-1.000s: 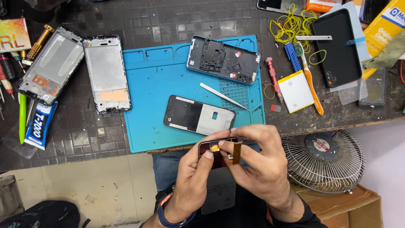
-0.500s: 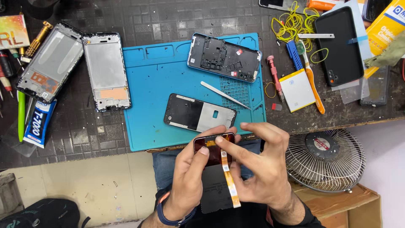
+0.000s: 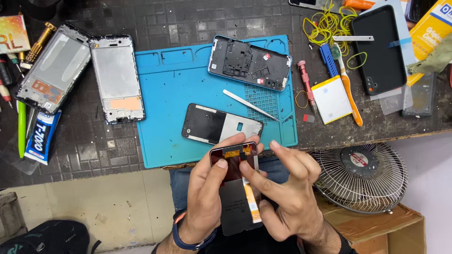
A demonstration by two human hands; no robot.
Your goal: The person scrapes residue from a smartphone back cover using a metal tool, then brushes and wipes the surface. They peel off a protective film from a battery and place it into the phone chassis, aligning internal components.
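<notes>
My left hand [image 3: 207, 197] grips a dark phone display panel [image 3: 235, 197] upright over my lap, thumb on its top end. An orange flex ribbon [image 3: 252, 200] runs down the panel's back. My right hand [image 3: 282, 193] touches the panel's right side, forefinger and thumb pressing near the ribbon, other fingers spread. Just beyond, on the blue work mat [image 3: 174, 94], lie a black phone frame [image 3: 220, 124], metal tweezers [image 3: 249, 104] and a blue-edged phone back housing [image 3: 249, 62].
Two bare phone frames [image 3: 117, 77] lie left of the mat beside a glue tube [image 3: 43, 137] and screwdrivers. On the right lie a white battery [image 3: 332, 99], an orange-handled brush [image 3: 351, 101], a black phone [image 3: 380, 49] and yellow rubber bands. A wire-guard fan [image 3: 360, 176] sits below the bench edge.
The panel has been turned more upright and its orange ribbon unfolded to hang down its back. My right fingers shifted from the top edge to the ribbon's side.
</notes>
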